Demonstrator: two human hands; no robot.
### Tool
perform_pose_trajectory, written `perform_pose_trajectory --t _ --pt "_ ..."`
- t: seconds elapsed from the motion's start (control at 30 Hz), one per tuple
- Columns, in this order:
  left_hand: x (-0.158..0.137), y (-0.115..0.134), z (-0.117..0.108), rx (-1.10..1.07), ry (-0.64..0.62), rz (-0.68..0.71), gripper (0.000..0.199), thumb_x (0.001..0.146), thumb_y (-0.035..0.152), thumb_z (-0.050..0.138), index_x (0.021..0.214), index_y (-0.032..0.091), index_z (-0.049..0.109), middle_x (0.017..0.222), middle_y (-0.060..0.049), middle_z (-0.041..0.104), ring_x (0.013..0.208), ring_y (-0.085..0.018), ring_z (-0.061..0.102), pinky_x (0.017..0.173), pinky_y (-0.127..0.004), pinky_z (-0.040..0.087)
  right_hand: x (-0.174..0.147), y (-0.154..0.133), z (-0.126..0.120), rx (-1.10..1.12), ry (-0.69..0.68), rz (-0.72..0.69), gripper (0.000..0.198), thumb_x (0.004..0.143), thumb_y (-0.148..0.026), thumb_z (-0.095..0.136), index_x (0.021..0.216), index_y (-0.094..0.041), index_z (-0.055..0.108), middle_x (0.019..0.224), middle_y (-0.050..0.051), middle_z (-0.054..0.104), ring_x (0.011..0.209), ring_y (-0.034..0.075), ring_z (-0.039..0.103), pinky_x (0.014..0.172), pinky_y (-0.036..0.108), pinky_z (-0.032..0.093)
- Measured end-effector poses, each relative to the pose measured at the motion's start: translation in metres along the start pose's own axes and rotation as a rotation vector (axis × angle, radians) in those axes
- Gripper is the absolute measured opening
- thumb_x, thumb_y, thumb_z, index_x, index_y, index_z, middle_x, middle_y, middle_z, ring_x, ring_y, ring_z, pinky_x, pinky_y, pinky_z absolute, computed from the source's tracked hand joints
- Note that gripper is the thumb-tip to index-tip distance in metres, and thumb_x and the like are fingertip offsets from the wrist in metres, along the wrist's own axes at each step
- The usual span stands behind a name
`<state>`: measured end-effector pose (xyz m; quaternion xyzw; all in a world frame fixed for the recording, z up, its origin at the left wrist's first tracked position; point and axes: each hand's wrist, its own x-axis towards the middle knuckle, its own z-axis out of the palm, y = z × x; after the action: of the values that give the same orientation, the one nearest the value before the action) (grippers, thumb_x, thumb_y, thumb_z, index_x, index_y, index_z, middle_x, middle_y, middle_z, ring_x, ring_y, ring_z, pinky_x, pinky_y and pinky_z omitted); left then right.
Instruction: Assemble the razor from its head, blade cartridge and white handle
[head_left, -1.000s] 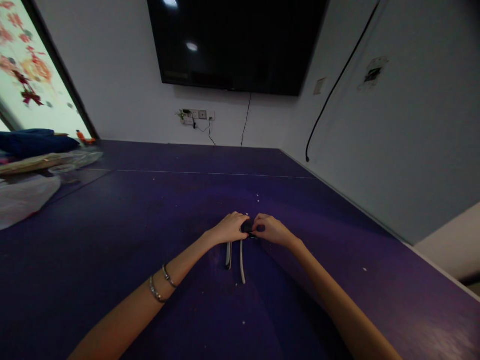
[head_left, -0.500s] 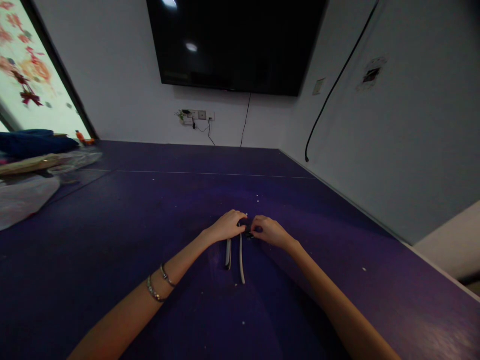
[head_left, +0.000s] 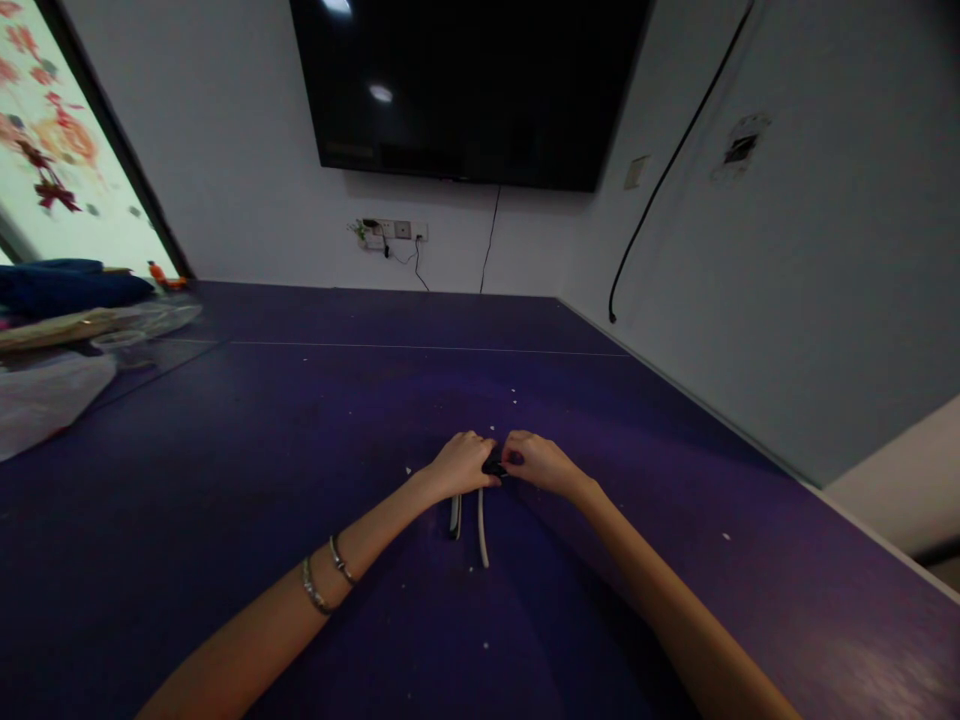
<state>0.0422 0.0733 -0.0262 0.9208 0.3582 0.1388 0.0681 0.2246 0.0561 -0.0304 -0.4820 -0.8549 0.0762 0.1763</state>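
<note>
My left hand (head_left: 463,465) is closed on a small black object (head_left: 493,466) whose kind I cannot make out. Its thumb and fingers lie at the object's left side. Close by on the right, my right hand (head_left: 540,462) has thumb and forefinger pinched together at the object's right end; what they grip is too small to name. Below my left hand, a pale narrow strip (head_left: 483,530) lies on the purple surface (head_left: 360,640). Beside it on the left is a shorter pale strip with a dark edge (head_left: 455,518). The upper ends of both strips are hidden by the hand.
Small white scraps (head_left: 514,402) are scattered over the surface. At the left lie a plastic bag (head_left: 52,400) and dark blue cloth (head_left: 67,288). A television (head_left: 480,90) hangs on the far wall, above sockets with cords. A black cable (head_left: 675,160) runs down the right wall.
My left hand has moved slightly down and right, onto the black object, covering more of the strips' upper ends. My right hand has stayed nearly still, pinched.
</note>
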Motion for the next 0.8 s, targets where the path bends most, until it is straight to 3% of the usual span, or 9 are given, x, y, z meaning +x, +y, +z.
perform_pose_trajectory --t 0.2,0.4,0.53,0.67,0.8 --pt "0.0 0.002 0.003 0.004 0.002 0.024 0.033 0.072 0.031 0.066 0.099 0.014 0.059 0.095 -0.011 0.064 0.095 -0.027 0.057 0.084 -0.039 0.042 0.0 0.001 -0.003 0.058 0.002 -0.002 0.006 0.075 -0.017 0.058 0.077 -0.019 0.063 0.081 0.001 0.06 0.074 0.012 0.056 0.063 0.022 0.039" --pt "0.002 -0.004 0.003 0.022 0.015 0.053 0.044 0.068 0.036 0.07 0.104 0.014 0.059 0.097 -0.011 0.065 0.098 -0.027 0.056 0.088 -0.04 0.039 0.002 0.007 -0.007 0.171 0.056 0.011 0.007 0.073 -0.016 0.058 0.076 -0.02 0.064 0.078 0.0 0.059 0.07 0.012 0.055 0.065 0.023 0.041" --pt "0.004 -0.011 -0.013 -0.107 0.129 0.021 0.037 0.076 0.038 0.061 0.103 0.014 0.061 0.104 -0.011 0.063 0.102 -0.024 0.053 0.089 -0.036 0.039 0.002 0.007 -0.02 0.189 0.17 -0.017 0.006 0.076 -0.017 0.057 0.076 -0.019 0.062 0.08 0.002 0.059 0.072 0.013 0.055 0.068 0.025 0.043" --pt "0.008 -0.015 -0.031 -0.352 0.222 -0.123 0.031 0.085 0.038 0.046 0.089 0.014 0.066 0.085 -0.007 0.066 0.079 -0.017 0.057 0.076 -0.03 0.043 0.0 -0.004 -0.033 0.141 0.289 -0.047 0.007 0.08 -0.02 0.054 0.079 -0.02 0.06 0.083 0.003 0.059 0.075 0.014 0.055 0.069 0.025 0.044" --pt "0.01 -0.011 -0.034 -0.763 0.058 -0.315 0.042 0.086 0.045 0.039 0.078 0.012 0.064 0.06 -0.002 0.06 0.047 -0.009 0.048 0.046 -0.022 0.037 -0.002 -0.017 -0.04 0.036 0.326 -0.09 0.01 0.084 -0.022 0.05 0.083 -0.02 0.06 0.089 0.005 0.059 0.079 0.014 0.056 0.071 0.025 0.043"
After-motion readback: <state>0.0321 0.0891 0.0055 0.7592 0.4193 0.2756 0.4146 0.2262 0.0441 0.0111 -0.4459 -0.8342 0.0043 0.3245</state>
